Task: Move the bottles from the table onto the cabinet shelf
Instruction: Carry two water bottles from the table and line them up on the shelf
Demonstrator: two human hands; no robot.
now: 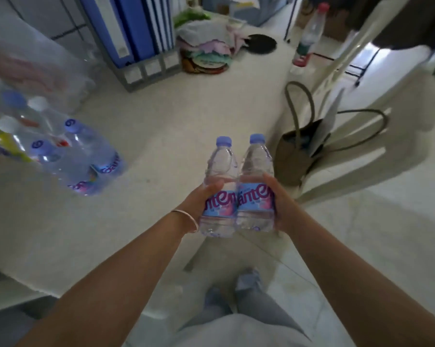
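Note:
Two clear water bottles with lilac caps and blue-pink labels stand side by side in front of me, held above the table's front edge. My left hand (201,196) grips the left bottle (220,169) around its label. My right hand (277,199) grips the right bottle (256,166) the same way. A shrink-wrapped pack of like bottles (81,156) rests on the white table (161,116) at the left, partly blurred. No cabinet shelf is in view.
A grey file rack with blue binders (136,33) stands at the back. Beside it are a pile of cloths (206,46), a black disc (261,43) and a red-capped bottle (311,28). A tan handbag (301,151) sits on a white chair (361,136) at the right.

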